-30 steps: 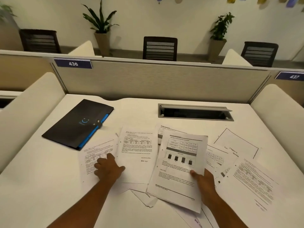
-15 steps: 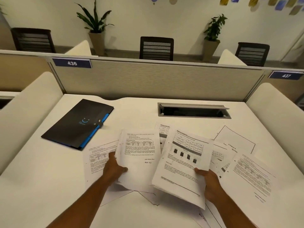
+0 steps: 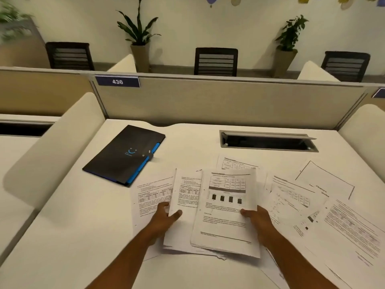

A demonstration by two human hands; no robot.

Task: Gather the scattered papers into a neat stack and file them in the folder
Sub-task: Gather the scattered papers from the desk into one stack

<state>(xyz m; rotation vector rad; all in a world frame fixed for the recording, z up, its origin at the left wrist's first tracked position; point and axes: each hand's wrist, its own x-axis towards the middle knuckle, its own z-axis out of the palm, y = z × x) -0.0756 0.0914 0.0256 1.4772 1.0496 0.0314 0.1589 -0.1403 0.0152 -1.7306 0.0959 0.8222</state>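
My left hand (image 3: 164, 217) grips a printed sheet (image 3: 185, 197) by its lower left edge. My right hand (image 3: 258, 222) holds a sheaf of papers (image 3: 225, 215) whose top page shows a table and dark bars. The two lots overlap, lifted just above the white desk (image 3: 83, 236). Another sheet (image 3: 152, 195) lies flat under my left hand. Several loose papers (image 3: 343, 226) spread over the desk to the right. The black folder (image 3: 123, 155) with a blue edge lies shut at the back left, apart from both hands.
A recessed cable tray (image 3: 268, 140) with its lid raised sits at the back right of the desk. Beige partitions (image 3: 208, 101) and rounded cream dividers (image 3: 52, 147) fence the desk. Chairs and potted plants stand beyond.
My left hand picked its sheet off the desk and carried it right. My right hand brought its sheaf left, so the two lots now overlap.
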